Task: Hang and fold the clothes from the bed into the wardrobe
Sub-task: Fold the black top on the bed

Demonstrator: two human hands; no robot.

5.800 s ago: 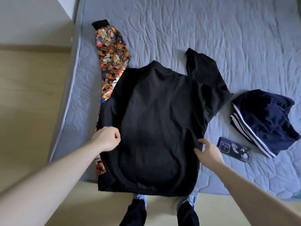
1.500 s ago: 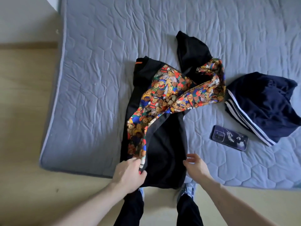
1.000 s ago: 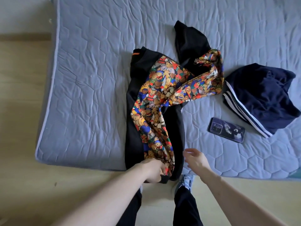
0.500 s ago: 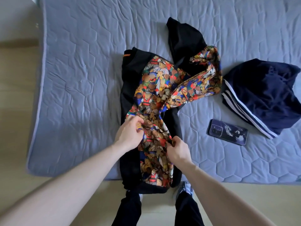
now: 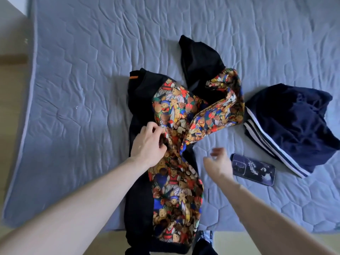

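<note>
Moved since half a second ago: right hand (image 5: 219,165) has let go of the printed panel and lifted to the right of the jacket (image 5: 166,162); left hand (image 5: 150,141) has slid up the print toward the middle.
Head view, jacket: lies on the bed (image 5: 82,89), folded lengthwise into a strip, black side under, bear print on top, hem hanging over the near edge above the floor.
Head view, sleeve: printed sleeve (image 5: 219,111) crosses up and right off the strip, its end bunched beside the black sleeve (image 5: 198,63), which sticks out toward the top.
Head view, left hand: fingers curled, pinching a ridge of the print at mid-strip.
Head view, right hand: hovers with fingers loosely bent, holding nothing, blurred at the tips, just left of the phone (image 5: 253,169).
Head view, navy garment: striped navy piece (image 5: 292,126) sits crumpled at right, touching the printed sleeve's end.
Risk, slide: the slick print over an overhanging hem may pull the strip off the bed once the left pinch tugs toward the near edge.
Risk, sleeves: both sleeves lie outside the strip; folding now would trap them in a lump.
Risk, phone: a right-hand sweep for the sleeve could knock or bury the phone.
Risk, tangle: dragging the printed sleeve may catch the navy garment.
</note>
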